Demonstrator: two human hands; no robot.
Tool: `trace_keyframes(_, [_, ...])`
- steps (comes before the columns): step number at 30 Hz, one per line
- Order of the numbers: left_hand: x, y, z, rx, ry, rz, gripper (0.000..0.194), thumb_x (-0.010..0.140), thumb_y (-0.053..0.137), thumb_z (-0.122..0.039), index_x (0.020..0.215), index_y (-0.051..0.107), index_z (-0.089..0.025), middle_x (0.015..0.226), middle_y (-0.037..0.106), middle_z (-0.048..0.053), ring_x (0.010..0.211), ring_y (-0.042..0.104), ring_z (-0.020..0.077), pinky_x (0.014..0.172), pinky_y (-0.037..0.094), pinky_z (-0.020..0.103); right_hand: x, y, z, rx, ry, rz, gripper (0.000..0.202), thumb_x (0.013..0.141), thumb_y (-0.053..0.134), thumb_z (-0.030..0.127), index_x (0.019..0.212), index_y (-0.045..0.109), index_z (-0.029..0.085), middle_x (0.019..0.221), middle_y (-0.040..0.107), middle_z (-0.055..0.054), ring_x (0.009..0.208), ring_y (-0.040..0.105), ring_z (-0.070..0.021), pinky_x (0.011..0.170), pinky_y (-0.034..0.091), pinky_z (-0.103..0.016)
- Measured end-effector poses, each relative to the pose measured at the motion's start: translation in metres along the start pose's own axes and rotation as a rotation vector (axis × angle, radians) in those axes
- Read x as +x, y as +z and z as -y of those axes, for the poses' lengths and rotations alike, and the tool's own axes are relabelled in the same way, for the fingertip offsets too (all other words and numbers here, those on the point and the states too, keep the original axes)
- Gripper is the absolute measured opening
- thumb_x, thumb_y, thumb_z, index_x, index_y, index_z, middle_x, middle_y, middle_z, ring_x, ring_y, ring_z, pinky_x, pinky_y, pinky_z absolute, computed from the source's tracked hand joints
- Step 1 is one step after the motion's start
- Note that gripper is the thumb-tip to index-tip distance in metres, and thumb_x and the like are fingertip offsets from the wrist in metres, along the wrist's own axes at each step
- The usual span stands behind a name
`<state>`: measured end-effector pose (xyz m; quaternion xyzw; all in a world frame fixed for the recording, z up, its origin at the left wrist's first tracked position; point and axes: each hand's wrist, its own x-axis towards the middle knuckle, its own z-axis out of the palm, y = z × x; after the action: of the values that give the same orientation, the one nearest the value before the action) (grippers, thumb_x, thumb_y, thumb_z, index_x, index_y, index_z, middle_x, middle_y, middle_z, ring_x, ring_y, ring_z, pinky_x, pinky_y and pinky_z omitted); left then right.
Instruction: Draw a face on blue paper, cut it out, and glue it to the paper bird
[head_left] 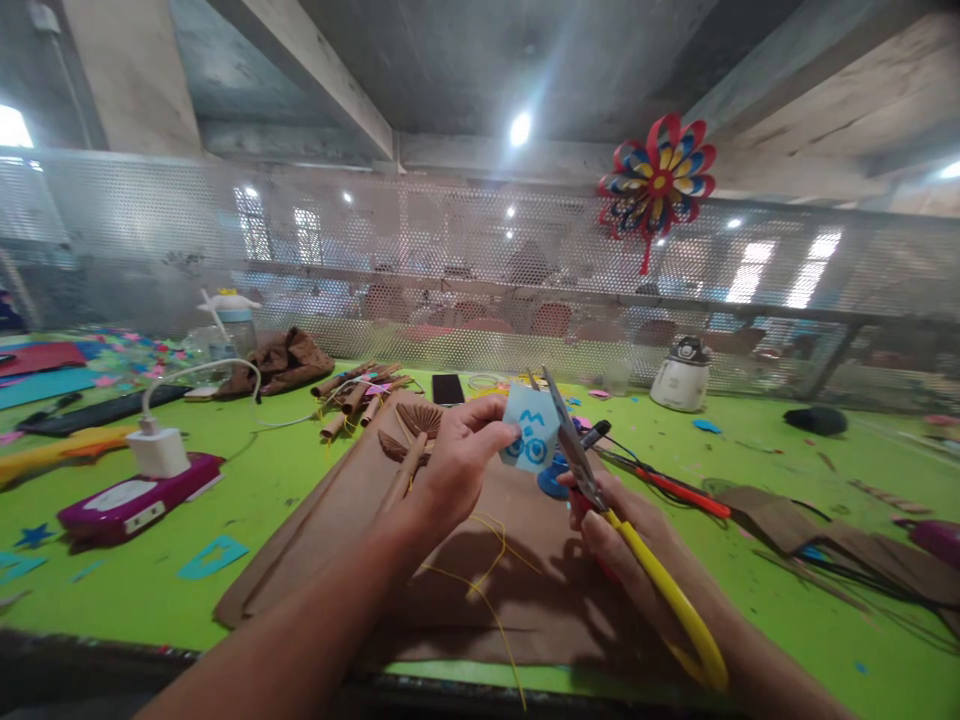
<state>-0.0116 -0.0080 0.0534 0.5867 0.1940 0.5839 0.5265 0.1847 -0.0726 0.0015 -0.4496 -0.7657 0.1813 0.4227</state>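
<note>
Between the thumb and fingers of my left hand [457, 460] is a piece of light blue paper [534, 420] with darker blue shapes drawn on it. My right hand [615, 530] grips a pair of scissors [581, 450] with yellow handles, blades pointing up and slightly apart. The blades are close beside the paper's right edge; whether they touch it I cannot tell. Below both hands lies a sheet of brown paper [300, 560] with yellow string [491, 575] on it. A folded brown paper fan shape on a rolled tube [405, 470] rests just left of my left hand. Behind the scissors is a small blue round object [553, 480].
On the green table stand a purple power strip [142, 500] with a white charger [157, 450], rolled brown tubes [352, 400], a phone [448, 389] and a white bottle [681, 375]. A red-handled tool [682, 492] lies right. A paper flower [660, 180] hangs on the mesh screen.
</note>
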Motion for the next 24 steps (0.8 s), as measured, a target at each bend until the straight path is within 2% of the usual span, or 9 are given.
trace_keyframes(12, [0.0022, -0.0033, 0.003, 0.009, 0.008, 0.017, 0.007, 0.069, 0.066, -0.023, 0.067, 0.065, -0.017, 0.071, 0.059, 0.002, 0.067, 0.049, 0.0142, 0.066, 0.041, 0.027, 0.0002, -0.0002, 0.0005, 0.013, 0.026, 0.039, 0.047, 0.097, 0.039, 0.06, 0.12, 0.055, 0.022, 0.09, 0.059, -0.005, 0.076, 0.055, -0.0196, 0.068, 0.045, -0.036])
trace_keyframes(24, [0.0031, -0.0027, 0.0034, 0.027, 0.044, 0.009, 0.008, 0.067, 0.064, -0.023, 0.065, 0.064, -0.016, 0.068, 0.058, 0.003, 0.067, 0.048, 0.0146, 0.065, 0.041, 0.027, -0.0007, -0.0019, 0.0026, -0.011, 0.023, 0.021, 0.048, 0.097, 0.039, 0.06, 0.118, 0.056, 0.021, 0.087, 0.058, -0.004, 0.072, 0.053, -0.0175, 0.065, 0.044, -0.032])
